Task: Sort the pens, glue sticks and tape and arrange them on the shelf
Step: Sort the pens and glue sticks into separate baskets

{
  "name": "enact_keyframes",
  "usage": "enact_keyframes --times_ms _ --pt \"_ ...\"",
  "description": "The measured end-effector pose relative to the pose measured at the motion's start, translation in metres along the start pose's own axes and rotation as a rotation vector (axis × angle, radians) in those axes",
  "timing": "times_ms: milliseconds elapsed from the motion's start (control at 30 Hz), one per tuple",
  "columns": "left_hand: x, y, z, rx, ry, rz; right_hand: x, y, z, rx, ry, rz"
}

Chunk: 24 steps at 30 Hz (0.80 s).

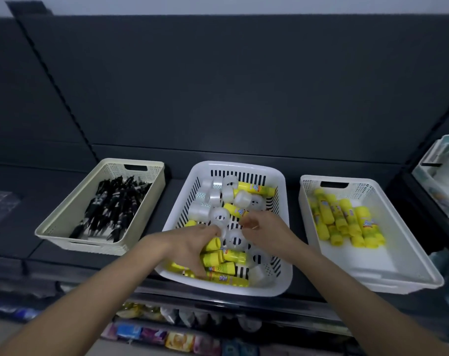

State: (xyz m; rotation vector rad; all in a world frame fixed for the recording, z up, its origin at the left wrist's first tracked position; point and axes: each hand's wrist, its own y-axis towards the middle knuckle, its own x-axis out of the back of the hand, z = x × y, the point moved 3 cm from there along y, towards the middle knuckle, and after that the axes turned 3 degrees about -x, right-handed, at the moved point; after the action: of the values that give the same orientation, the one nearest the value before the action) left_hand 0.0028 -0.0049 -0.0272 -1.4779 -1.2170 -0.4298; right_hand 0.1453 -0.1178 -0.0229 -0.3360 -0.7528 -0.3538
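A dark grey, matte back panel [218, 86] rises behind a shelf [172, 196] of the same colour, and three rectangular plastic baskets stand in a row along the shelf's front edge. Toward the left end, the cream basket [72, 201] with finely perforated walls holds slim black pens [113, 204] lying lengthwise. Toward the right end, the white perforated basket [359, 263] holds yellow cylindrical glue sticks [346, 219] heaped in its far half. Between them, the white slotted basket [238, 167] with rounded corners holds a mix of translucent tape rolls [219, 215] and more yellow sticks [213, 259]. Both hands reach into this middle basket. The left hand [192, 242] points its fingers down among the sticks at the near left corner, its thumb beside a tape roll. The right hand [264, 229] hovers mid-basket, fingers curled just above the rolls. Whether either hand grips anything cannot be told. Colourful packets [179, 340] line a lower shelf.
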Motion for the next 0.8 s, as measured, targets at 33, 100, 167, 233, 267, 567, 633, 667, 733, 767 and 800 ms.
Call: enact_keyframes --times_ms 33,100,167,233,267,567,633,667,733,767,800 --pt "0.001 -0.001 0.0 -0.02 0.022 0.002 -0.002 0.0 0.0 -0.007 0.0 0.003" --pt "0.003 -0.001 0.003 -0.062 -0.016 -0.044 -0.005 -0.001 0.0 -0.012 0.004 0.003" --pt "0.003 -0.003 0.007 -0.085 -0.155 -0.144 -0.009 -0.001 0.001 -0.017 0.01 0.004" --pt "0.003 -0.005 0.009 -0.072 -0.233 -0.248 -0.013 -0.002 0.002 -0.025 0.006 0.007" --pt "0.001 -0.005 0.01 -0.069 -0.232 -0.285 -0.014 -0.001 0.002 -0.03 0.005 0.006" --pt "0.011 0.0 0.02 -0.047 -0.832 -0.648 0.003 0.027 0.004 -0.03 -0.216 -0.134" --pt "0.02 -0.001 0.024 -0.019 -0.954 -0.761 0.009 0.045 0.002 -0.037 -0.297 -0.168" --pt "0.023 -0.001 0.025 -0.01 -0.995 -0.803 0.01 0.055 -0.001 -0.04 -0.351 -0.179" --pt "0.027 0.0 0.03 0.004 -1.042 -0.861 0.013 0.072 -0.006 -0.053 -0.472 -0.181" --pt "0.027 0.0 0.031 0.013 -1.057 -0.876 0.015 0.079 -0.008 -0.07 -0.531 -0.168" --pt "0.026 0.001 0.033 0.023 -1.076 -0.889 0.016 0.086 -0.01 -0.068 -0.587 -0.151"
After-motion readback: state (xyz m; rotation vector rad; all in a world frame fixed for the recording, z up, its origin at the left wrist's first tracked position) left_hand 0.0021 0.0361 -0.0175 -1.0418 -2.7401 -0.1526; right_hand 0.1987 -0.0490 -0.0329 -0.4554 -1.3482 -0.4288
